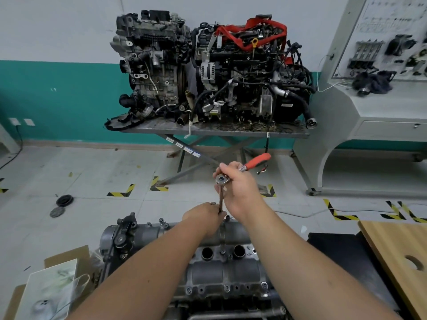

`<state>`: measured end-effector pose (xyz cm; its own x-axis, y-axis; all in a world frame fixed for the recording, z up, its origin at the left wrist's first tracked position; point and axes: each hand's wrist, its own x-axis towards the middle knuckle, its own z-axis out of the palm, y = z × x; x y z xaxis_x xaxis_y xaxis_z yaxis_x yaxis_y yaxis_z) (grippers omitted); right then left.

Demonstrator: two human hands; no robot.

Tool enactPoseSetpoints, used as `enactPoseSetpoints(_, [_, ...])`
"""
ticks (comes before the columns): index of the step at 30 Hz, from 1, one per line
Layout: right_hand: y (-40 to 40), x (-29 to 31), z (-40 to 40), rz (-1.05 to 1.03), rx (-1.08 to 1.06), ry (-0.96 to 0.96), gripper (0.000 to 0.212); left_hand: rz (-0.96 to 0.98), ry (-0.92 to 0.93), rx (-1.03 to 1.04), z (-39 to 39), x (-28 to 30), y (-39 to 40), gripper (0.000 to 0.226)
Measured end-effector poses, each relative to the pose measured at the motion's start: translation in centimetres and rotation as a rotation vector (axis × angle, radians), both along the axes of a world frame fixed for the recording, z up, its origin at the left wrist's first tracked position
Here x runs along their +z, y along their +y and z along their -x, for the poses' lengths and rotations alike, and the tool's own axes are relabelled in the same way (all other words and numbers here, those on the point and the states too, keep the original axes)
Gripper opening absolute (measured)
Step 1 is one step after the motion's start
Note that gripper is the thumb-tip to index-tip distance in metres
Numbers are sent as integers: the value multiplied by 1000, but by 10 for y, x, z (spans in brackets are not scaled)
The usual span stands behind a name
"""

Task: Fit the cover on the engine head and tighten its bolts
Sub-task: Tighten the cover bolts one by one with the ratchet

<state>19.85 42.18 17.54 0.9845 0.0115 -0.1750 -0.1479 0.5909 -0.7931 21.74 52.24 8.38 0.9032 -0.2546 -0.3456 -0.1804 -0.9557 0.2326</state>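
At the far left a flat cardboard box (67,257) lies on the pale, scuffed floor with a glossy printed sheet (49,289) leaning on it. Just right of it sits the cover (221,271) on the engine head, a dull grey cast-metal piece with rounded humps, two dark round wells and small bright bolts (227,288) along its near edge. A black toothed pulley bracket (122,234) stands at its left end.

The left hand (204,215) reaches over the far edge of the cover, its fingers curled together round the lower end of a thin, brownish steel extension bar (221,199) that stands nearly upright there. The tip of the bar is hidden behind the fingers, so what it meets on the cover cannot be told. Just above and to the right, the right hand (240,190) grips the ratchet wrench (245,168) at its round chromed head, fingers wrapped over the top of the bar. The wrench's orange rubbery handle slants up and to the right, clear of the palm.

Beyond the hands, two grimy engines (208,68) with hoses and a red strap rest on a steel scissor table (215,131) against the teal and white wall. At the right stand a grey display console (379,107) and, nearer, a light wooden board (399,257) with a round hole.
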Motion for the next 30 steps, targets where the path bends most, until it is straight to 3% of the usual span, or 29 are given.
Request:
enactPoseSetpoints(3, [1,-13,8,420,-59,-135,24,2,-1,24,0,0,0,46])
enactPoseSetpoints(6, [-4,-22,13,679,-46,-293,24,-14,-3,18,0,2,1,45])
enactPoseSetpoints(10, [-11,-35,11,964,-170,-751,41,-36,9,-16,1,3,2,35])
enactPoseSetpoints(13, [-14,-32,2,1373,-368,-1110,36,-41,17,-44,3,6,0,36])
enactPoseSetpoints(15, [-15,-23,-1,1581,-402,-1286,31,66,43,15,9,9,-2,37])
enactPoseSetpoints(16, [-16,-18,-2,1658,-366,-1331,28,242,103,119,12,8,-4,37])
enactPoseSetpoints(18, [-15,-6,0,1895,-263,-1314,20,540,141,255,15,10,-3,32])
enactPoseSetpoints(20, [-7,8,3,2175,-84,-1133,10,387,91,249,11,12,-3,33])
enactPoseSetpoints(22, [2,23,5,2309,126,-865,19,272,66,199,6,11,-1,37])
enactPoseSetpoints(26, [8,40,3,2305,372,-626,27,159,68,90,-3,5,1,46])
enactPoseSetpoints(30, [3,49,-2,2149,552,-616,23,89,49,19,-8,2,4,44])
